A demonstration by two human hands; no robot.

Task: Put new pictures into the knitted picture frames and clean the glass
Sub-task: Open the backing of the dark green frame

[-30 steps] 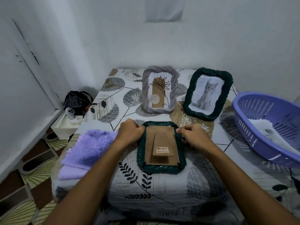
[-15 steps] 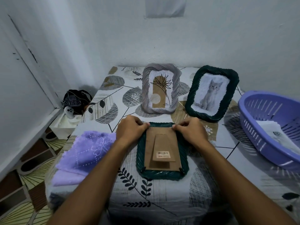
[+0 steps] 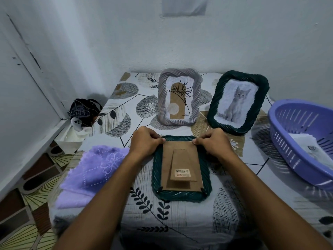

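The dark green knitted rectangular picture frame lies face-down, long axis running six to twelve o'clock. Left hand and right hand each pinch its brown cardboard backing at the twelve o'clock corners.

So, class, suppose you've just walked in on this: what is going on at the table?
A person is working on a dark green knitted frame that lies face down on the table, its brown backing board up. The left hand and right hand pinch the board's two far corners. Behind it stand a grey frame with a plant print and a green frame with a kitten picture. A purple cloth lies to the left, a purple basket to the right.
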